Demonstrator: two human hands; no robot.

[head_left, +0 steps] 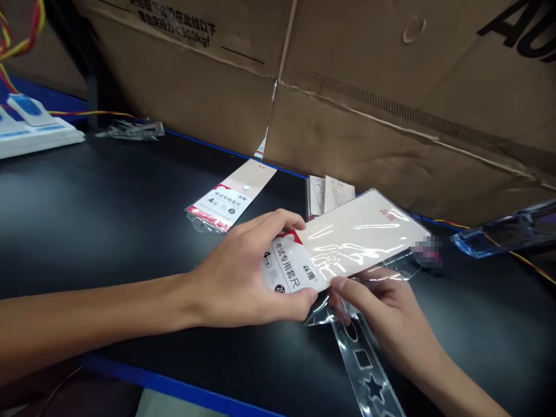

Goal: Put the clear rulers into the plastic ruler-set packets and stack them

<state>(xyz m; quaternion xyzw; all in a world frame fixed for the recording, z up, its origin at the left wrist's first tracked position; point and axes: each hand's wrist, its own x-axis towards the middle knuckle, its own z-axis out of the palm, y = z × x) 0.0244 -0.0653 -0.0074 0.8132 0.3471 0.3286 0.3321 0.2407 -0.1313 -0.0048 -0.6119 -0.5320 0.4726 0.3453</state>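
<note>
A clear plastic packaging sleeve (356, 231) with a white card inside, printed in red and black Chinese text, is tilted above the black table. My left hand (252, 278) grips its printed end, with fingers over the far edge and thumb along the near edge. My right hand (391, 315) pinches the sleeve's near edge, thumb on top and fingers mostly hidden underneath. A transparent stencil ruler (367, 370) with oval, square and star cutouts runs down from below my right fingers. Whether those fingers also touch it I cannot tell.
A similar package (230, 197) lies farther back on the black table (108, 231). More packages (334, 194) are partly hidden behind the sleeve. A cardboard wall (347, 116) stands behind. At left are a power strip (39, 136) and a small metallic-looking pile (132, 130); a blue-clear object (499, 234) is right.
</note>
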